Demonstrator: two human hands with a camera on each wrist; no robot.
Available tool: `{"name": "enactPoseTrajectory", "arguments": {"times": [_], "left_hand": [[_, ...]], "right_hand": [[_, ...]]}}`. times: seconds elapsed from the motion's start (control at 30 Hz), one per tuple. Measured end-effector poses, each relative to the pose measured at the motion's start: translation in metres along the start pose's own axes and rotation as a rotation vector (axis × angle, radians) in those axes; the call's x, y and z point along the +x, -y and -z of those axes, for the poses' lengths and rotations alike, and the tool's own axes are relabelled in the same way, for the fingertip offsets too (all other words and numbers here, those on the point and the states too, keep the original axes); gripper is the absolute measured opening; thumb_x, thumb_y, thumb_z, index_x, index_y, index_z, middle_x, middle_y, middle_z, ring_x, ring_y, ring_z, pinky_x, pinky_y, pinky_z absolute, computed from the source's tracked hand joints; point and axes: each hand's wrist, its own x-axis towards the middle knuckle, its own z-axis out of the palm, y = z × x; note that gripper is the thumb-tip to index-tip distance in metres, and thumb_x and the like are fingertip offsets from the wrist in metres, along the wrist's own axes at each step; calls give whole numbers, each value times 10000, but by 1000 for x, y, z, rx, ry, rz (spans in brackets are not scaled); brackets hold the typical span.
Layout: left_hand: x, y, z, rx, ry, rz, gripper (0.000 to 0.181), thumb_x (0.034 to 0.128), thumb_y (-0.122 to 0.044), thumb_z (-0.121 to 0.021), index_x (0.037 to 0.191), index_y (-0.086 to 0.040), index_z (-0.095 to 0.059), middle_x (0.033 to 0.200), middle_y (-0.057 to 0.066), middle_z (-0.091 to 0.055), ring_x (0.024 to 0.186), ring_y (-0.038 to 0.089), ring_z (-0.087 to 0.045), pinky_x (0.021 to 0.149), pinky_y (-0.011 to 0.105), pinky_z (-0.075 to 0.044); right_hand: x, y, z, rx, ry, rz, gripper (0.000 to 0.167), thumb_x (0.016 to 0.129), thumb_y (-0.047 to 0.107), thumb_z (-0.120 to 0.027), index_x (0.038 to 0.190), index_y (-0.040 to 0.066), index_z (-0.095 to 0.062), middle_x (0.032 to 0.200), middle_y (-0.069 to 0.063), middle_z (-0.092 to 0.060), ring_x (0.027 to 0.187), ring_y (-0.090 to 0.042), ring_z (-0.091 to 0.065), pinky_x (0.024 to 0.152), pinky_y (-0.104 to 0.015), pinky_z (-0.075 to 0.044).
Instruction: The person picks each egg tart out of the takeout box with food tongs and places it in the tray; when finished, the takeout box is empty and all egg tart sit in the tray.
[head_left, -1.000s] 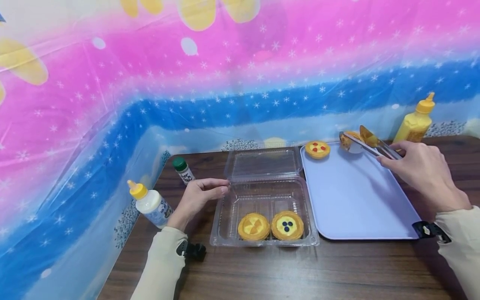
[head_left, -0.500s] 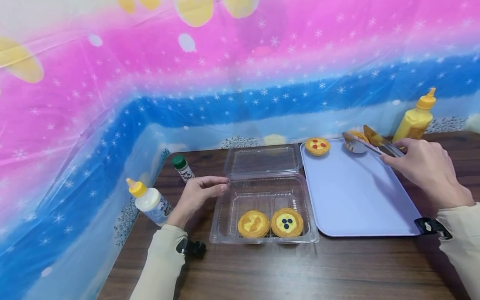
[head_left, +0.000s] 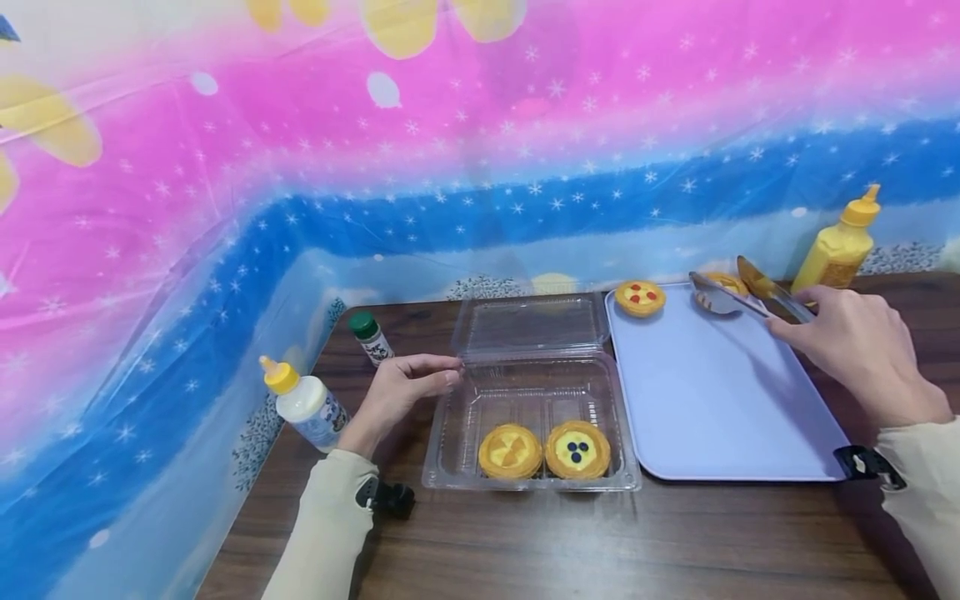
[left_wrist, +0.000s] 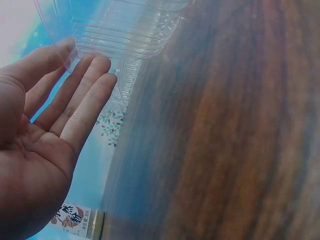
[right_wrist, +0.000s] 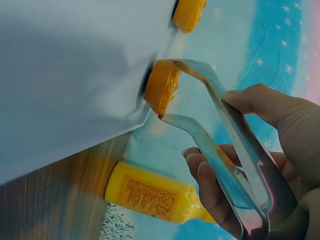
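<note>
With thumb and forefinger, the left hand (head_left: 395,396) pinches the upper left corner of an open clear container (head_left: 491,375); the left wrist view shows its other fingers (left_wrist: 82,102) extended. Two tarts, one with orange wedges (head_left: 510,451) and one with blueberries (head_left: 577,450), lie at the container's near side. The right hand (head_left: 862,354) holds metal tongs (head_left: 787,304). Their tips stand on either side of a tart (right_wrist: 161,87) at the far right corner of the pale tray (head_left: 720,400). A tart with red pieces (head_left: 640,298) sits at the tray's far left corner.
A white bottle with a yellow cap (head_left: 309,408) and a green-capped shaker (head_left: 371,337) stand left of the container. Behind the right hand is a yellow bottle (head_left: 836,250). A patterned cloth (head_left: 480,167) hangs behind the brown table (head_left: 525,550).
The tongs have shifted slightly right and their tips have spread a little. The tart between them, tilted before, now lies flatter. The left hand has stayed at the container.
</note>
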Motion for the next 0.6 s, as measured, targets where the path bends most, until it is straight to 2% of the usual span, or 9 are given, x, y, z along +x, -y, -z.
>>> {"name": "enactPoseTrajectory", "arguments": {"times": [0.3, 0.43, 0.6], "left_hand": [[0, -1, 0, 1, -8, 10, 292, 946, -99, -820, 1213, 12, -777, 1163, 114, -785, 997, 224, -774, 927, 341, -605], [0, 0, -1, 6, -7, 10, 288, 951, -102, -815, 1217, 3, -780, 1171, 109, -783, 1009, 227, -771, 935, 341, -602], [1, 0, -1, 19, -4, -6, 284, 955, -109, -813, 1216, -3, -782, 1169, 103, -784, 1013, 228, -767, 923, 336, -604]], "right_hand": [[-1, 4, 9, 21, 0, -26, 555, 912, 297, -825, 1165, -161, -639, 848, -315, -676, 701, -448, -609, 565, -572, -450], [-3, 9, 13, 34, -6, -34, 548, 924, 296, -822, 1189, -148, -641, 836, -289, -679, 713, -437, -604, 555, -533, -446], [-3, 13, 20, 58, -12, 21, 574, 928, 355, -813, 1206, -124, -662, 746, -175, -668, 659, -365, -567, 520, -453, -405]]}}
